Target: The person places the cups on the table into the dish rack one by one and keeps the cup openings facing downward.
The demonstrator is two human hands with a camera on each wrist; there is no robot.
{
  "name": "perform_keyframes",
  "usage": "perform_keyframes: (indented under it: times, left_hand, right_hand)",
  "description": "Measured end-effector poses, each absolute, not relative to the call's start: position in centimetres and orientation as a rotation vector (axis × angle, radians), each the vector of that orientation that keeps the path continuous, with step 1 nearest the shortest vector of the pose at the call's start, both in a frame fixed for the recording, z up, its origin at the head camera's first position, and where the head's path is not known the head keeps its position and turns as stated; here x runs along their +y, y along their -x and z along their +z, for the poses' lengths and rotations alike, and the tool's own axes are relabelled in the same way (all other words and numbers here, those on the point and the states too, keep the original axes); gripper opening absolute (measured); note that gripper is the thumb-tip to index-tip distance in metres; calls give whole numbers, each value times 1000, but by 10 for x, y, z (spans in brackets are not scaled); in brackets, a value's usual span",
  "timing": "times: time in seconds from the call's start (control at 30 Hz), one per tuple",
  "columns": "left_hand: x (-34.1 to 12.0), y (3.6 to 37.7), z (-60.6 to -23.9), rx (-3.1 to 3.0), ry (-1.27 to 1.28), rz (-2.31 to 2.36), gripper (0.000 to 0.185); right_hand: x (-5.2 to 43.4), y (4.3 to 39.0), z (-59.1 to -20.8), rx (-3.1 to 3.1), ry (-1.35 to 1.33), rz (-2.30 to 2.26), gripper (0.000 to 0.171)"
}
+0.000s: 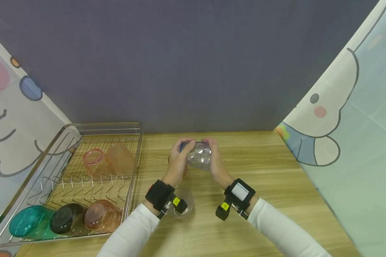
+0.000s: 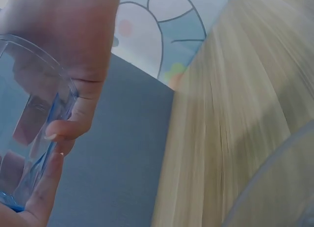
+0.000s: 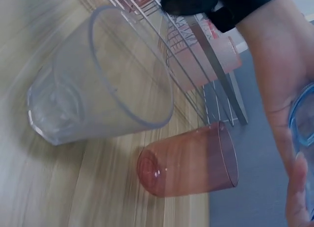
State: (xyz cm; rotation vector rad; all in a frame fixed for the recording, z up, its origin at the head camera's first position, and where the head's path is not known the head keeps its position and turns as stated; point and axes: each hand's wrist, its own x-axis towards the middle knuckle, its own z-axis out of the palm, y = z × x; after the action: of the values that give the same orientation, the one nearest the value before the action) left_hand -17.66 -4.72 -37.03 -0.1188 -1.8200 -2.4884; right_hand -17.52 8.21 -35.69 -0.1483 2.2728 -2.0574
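A clear faceted cup (image 1: pixel 201 155) with a bluish end is held tilted on its side above the table, between both hands. My left hand (image 1: pixel 178 161) grips its left end, thumb over the near face. The right hand (image 1: pixel 215 160) holds its other end, fingers bent over the far edge. In the left wrist view the transparent cup (image 2: pixel 19 114) shows fingers through its wall. Under the left forearm another clear cup (image 3: pixel 103 84) stands upright on the table. Beyond it a reddish cup (image 3: pixel 186 163) also stands upright, mostly hidden by the left hand in the head view.
A wire dish rack (image 1: pixel 109 124) occupies the left side. Toward its back are a pink cup (image 1: pixel 94 162) and an orange cup (image 1: pixel 120 160). Along its front lie teal (image 1: pixel 27 221), black (image 1: pixel 64 218) and brownish cups (image 1: pixel 99 216). A grey panel (image 1: pixel 196 71) rises behind the table.
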Motion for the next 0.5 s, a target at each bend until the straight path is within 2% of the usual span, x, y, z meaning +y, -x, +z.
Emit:
perform_keyframes:
  times: [0.27,0.5]
  left_hand:
    - [-60,177,-356,-1882,166,-2455,27]
    - [-80,184,-349,-1857,127,-2404,21]
  right_hand:
    - [90,176,-353,2296,373,-2067,58]
    - [114,186,-349,2336,376,-2064,55]
